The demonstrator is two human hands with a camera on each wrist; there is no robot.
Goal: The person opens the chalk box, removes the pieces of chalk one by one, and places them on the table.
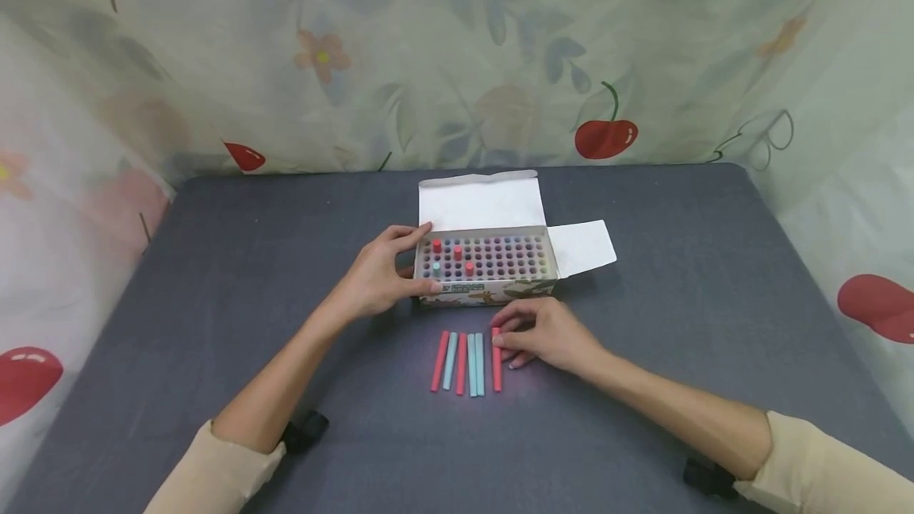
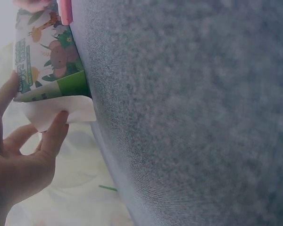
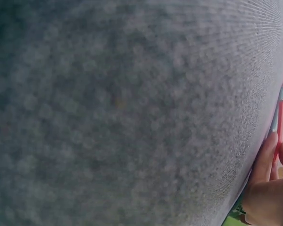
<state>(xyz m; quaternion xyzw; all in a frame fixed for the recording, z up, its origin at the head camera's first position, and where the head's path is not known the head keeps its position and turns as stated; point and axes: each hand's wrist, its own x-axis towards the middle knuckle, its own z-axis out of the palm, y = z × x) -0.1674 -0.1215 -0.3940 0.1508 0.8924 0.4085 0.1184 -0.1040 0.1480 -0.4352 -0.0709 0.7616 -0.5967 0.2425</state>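
Note:
An opened chalk box (image 1: 485, 293) stands mid-table, its holed tray (image 1: 500, 256) holding a few red sticks and one light-blue stick at the left. My left hand (image 1: 385, 272) holds the box's left end, thumb on the front edge and index finger at the back corner. In the left wrist view, a finger touches the white side flap (image 2: 80, 109). My right hand (image 1: 550, 335) pinches a red chalk stick (image 1: 497, 371) between thumb and fingers, just in front of the box. Left of it lie red chalk sticks (image 1: 439, 363) and light-blue chalk sticks (image 1: 450, 363) in a row.
The box's white lid (image 1: 481, 205) stands raised at the back, and another flap (image 1: 581, 248) sticks out to the right. A dark grey cloth (image 1: 643, 339) covers the table. Patterned curtains (image 1: 457, 62) hang behind it and at both sides.

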